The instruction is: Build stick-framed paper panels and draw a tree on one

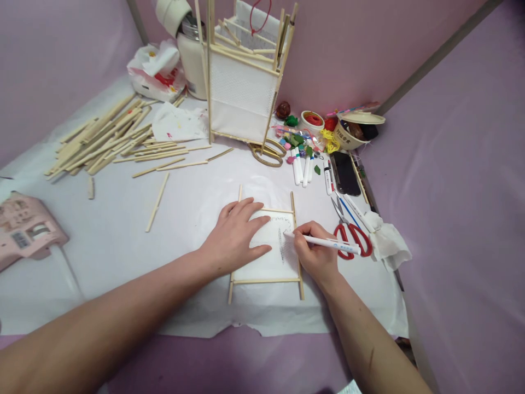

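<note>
A small wooden stick frame with white fabric stretched over it [266, 262] lies flat on the white sheet [123, 235] in front of me. My left hand [238, 235] lies flat on the fabric with its fingers spread, pressing the panel down. My right hand [314, 251] is closed around a white marker pen [328, 242], whose tip touches the fabric near the frame's right rail, where a thin drawn outline shows.
A tall stick-and-fabric lantern frame [241, 82] stands at the back. Loose wooden sticks [102, 139] lie at the left. Red scissors [353, 235], gold scissors [268, 153], white markers [301, 167], a phone [346, 172], a bowl [348, 137], a flask [191, 54] and a pink glue gun [24, 227] surround the work.
</note>
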A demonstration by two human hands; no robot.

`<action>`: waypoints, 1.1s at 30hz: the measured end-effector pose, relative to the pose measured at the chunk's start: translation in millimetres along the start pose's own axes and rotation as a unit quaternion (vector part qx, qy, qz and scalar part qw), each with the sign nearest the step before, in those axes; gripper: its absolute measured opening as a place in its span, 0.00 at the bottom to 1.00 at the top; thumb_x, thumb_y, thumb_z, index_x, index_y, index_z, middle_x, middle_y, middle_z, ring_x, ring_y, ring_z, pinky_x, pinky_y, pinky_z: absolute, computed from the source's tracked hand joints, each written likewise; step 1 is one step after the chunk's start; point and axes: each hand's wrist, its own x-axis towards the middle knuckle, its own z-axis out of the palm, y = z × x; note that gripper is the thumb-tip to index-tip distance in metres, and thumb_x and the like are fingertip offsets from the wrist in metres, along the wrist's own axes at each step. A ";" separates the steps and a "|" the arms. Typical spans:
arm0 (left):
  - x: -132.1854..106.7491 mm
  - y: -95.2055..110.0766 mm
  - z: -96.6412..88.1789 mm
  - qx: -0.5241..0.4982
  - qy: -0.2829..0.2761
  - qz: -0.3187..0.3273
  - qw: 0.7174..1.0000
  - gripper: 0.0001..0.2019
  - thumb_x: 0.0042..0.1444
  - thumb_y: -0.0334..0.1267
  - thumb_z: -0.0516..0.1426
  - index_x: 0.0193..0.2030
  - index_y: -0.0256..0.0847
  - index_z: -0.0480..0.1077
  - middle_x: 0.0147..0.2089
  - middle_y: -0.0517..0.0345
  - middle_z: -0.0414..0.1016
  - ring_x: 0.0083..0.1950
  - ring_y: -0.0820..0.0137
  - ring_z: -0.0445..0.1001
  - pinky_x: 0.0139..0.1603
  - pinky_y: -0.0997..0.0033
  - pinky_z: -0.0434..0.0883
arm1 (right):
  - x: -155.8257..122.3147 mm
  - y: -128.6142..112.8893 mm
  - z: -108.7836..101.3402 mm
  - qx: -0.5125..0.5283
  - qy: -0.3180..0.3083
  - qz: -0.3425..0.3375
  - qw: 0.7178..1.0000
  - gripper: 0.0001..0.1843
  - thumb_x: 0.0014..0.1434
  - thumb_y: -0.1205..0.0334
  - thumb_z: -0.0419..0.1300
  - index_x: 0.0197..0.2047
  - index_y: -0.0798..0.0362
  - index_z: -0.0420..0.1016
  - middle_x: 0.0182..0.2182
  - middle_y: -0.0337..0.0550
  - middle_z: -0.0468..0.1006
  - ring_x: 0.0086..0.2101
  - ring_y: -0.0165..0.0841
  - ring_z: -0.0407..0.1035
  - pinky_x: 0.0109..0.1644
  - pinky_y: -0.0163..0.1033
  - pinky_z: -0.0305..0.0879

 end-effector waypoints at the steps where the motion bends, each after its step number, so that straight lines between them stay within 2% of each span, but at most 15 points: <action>1: -0.1 0.0 0.1 0.000 0.001 0.000 1.000 0.26 0.55 0.48 0.65 0.59 0.41 0.72 0.69 0.43 0.64 0.73 0.49 0.54 0.70 0.42 0.54 | 0.2 -0.2 0.2 0.001 0.000 0.001 1.000 0.07 0.59 0.66 0.58 0.29 0.50 0.70 0.24 0.36 0.73 0.27 0.32 0.68 0.32 0.38 0.62; 30: 0.8 -0.6 0.1 -0.009 0.009 0.006 1.000 0.25 0.55 0.47 0.65 0.59 0.43 0.72 0.69 0.43 0.64 0.73 0.48 0.55 0.69 0.40 0.54 | 3.1 -3.1 1.6 0.014 -0.019 0.024 0.999 0.05 0.60 0.64 0.58 0.32 0.49 0.73 0.26 0.38 0.77 0.29 0.34 0.71 0.35 0.40 0.67; 33: 0.0 -1.1 0.3 -0.010 0.007 0.004 1.000 0.25 0.55 0.47 0.65 0.58 0.42 0.72 0.69 0.43 0.64 0.73 0.48 0.55 0.70 0.41 0.54 | 0.3 -1.1 1.7 0.049 0.016 0.035 0.998 0.05 0.61 0.63 0.58 0.35 0.49 0.75 0.29 0.40 0.78 0.31 0.35 0.73 0.37 0.41 0.68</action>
